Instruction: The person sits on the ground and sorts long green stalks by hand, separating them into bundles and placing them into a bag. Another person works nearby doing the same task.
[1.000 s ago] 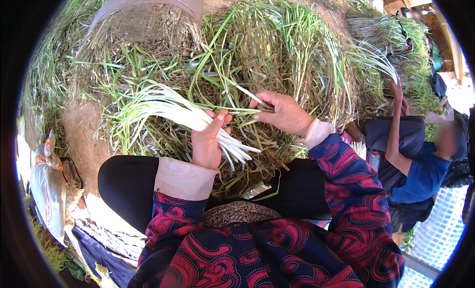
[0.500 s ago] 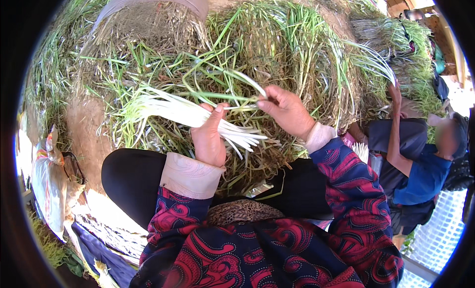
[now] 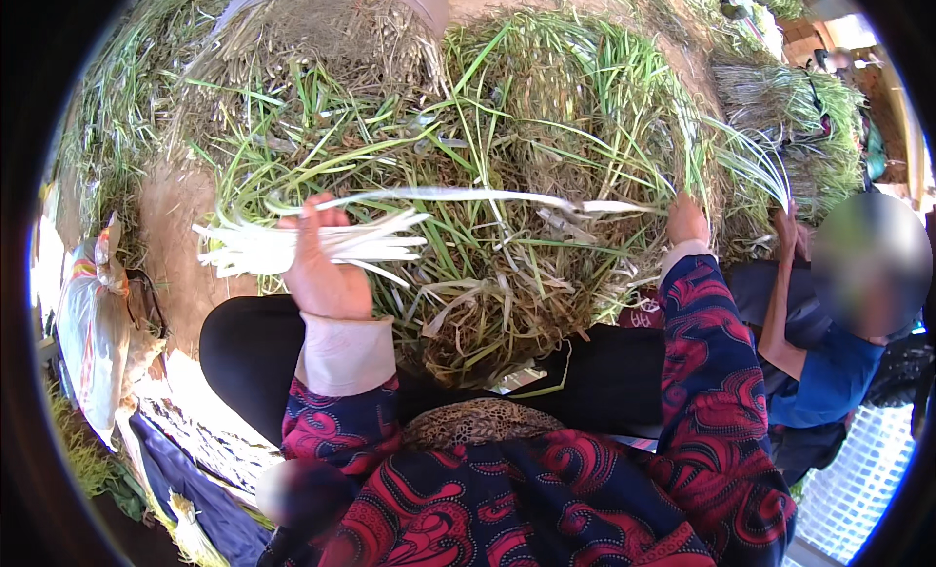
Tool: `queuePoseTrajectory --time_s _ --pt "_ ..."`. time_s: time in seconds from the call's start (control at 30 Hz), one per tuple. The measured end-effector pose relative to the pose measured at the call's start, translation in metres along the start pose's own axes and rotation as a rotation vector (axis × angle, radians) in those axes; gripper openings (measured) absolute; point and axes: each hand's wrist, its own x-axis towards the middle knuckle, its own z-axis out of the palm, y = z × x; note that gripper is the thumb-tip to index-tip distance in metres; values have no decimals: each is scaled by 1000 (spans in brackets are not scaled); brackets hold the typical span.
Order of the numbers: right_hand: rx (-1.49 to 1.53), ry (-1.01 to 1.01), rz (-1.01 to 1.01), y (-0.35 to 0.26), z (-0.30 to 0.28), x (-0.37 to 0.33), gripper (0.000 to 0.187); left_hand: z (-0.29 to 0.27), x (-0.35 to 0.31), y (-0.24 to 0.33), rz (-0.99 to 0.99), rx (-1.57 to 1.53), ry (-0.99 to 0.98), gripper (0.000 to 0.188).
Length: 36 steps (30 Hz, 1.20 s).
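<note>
My left hand (image 3: 330,274) is closed round a bundle of slender white stalks (image 3: 380,237), which look like blanched chives or scallions. Their paler green ends stick out to the left of the fingers. One long white stalk (image 3: 468,194) stretches from this hand across to the right. Out at arm's length, my right hand (image 3: 688,222) is closed at its far end, where a thin pale strip of peel (image 3: 624,206) runs into the fingers. The fingertips there are partly hidden. Beneath both hands lies a heap of loose green leaves and dry brown peelings (image 3: 507,284).
Thick piles of green-topped stalks (image 3: 604,89) lie ahead, with a root-end bundle (image 3: 331,55) under greyish wrapping at the back. On the right, a co-worker in a blue top (image 3: 824,372) holds up several stalks (image 3: 765,162). A whitish sack (image 3: 96,333) stands at left.
My hands have moved apart: the left went left with the bundle, the right went far right. The single stalk, bent between them before, now lies stretched out.
</note>
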Motion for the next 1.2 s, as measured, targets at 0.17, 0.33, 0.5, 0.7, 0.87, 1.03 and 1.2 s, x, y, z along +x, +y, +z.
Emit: queuePoseTrajectory --time_s 0.17,0.33,0.5,0.7,0.87,1.03,1.2 --pt "46 -30 -71 0 -12 5 35 -11 15 51 60 -48 -71 13" --pt "537 131 -664 -136 -99 -43 44 8 -13 24 -86 1 -150 14" --pt "911 -845 -1112 -224 -103 -139 35 11 -28 10 -204 53 -251 14" --pt "1014 -1113 -796 -172 -94 -135 24 6 5 32 -5 6 -184 11" --pt "1599 -436 -371 -159 -116 -122 19 17 -31 -3 -152 120 -265 16" --pt "751 -237 -1088 -194 -99 -163 21 10 -82 -46 -406 141 -560 15" --pt "500 -620 -1142 -188 -100 -153 24 1 -65 -48 -465 28 -480 22"
